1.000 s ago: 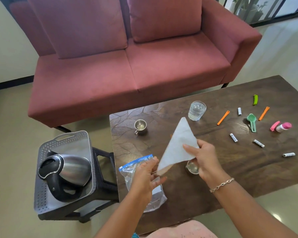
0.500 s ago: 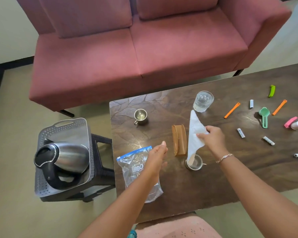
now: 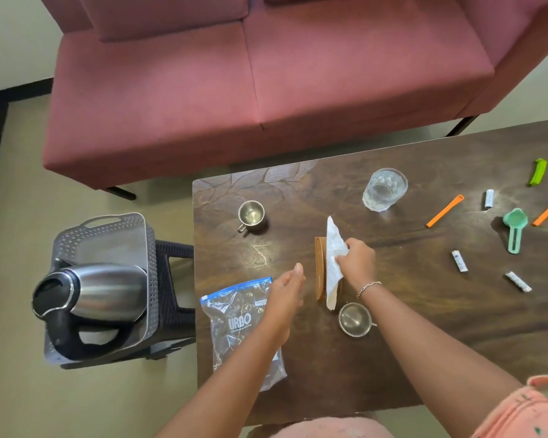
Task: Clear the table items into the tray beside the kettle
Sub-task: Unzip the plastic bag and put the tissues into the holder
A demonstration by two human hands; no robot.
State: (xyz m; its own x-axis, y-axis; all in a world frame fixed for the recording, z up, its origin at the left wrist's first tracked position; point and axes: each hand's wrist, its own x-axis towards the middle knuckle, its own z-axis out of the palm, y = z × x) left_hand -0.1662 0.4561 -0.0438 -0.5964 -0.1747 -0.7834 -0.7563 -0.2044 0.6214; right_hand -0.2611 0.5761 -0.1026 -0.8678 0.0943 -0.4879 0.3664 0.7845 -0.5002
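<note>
My left grip (image 3: 285,295) is hanging open, fingers straight and together, holding nothing, above the top edge of the clear zip bag (image 3: 234,324). The bag is lying flat under my forearm at the near left corner of the desk (image 3: 424,336). Just nearer than my right grip (image 3: 356,263), beside the wrist, a steel cup (image 3: 354,319) is standing upright. The right grip is pinching a white napkin (image 3: 333,257), fingers curled round its fold. The napkin is hanging edge-on at a brown wooden holder (image 3: 319,267) that is standing between my two grips. Beyond the left grip a small steel mug (image 3: 250,214) is standing apart, and beyond the right grip a glass (image 3: 385,189). Well off to the right, white sachets (image 3: 459,260), orange clips (image 3: 445,211) and a green scoop (image 3: 514,227) are lying scattered. Left of the left grip, past the desk's edge, the grey tray (image 3: 108,235) is sitting on a dark stool (image 3: 174,279). The kettle (image 3: 89,295) is filling its near half, and its far half is showing bare. A red sofa (image 3: 266,90) is standing beyond the desk's far edge.
</note>
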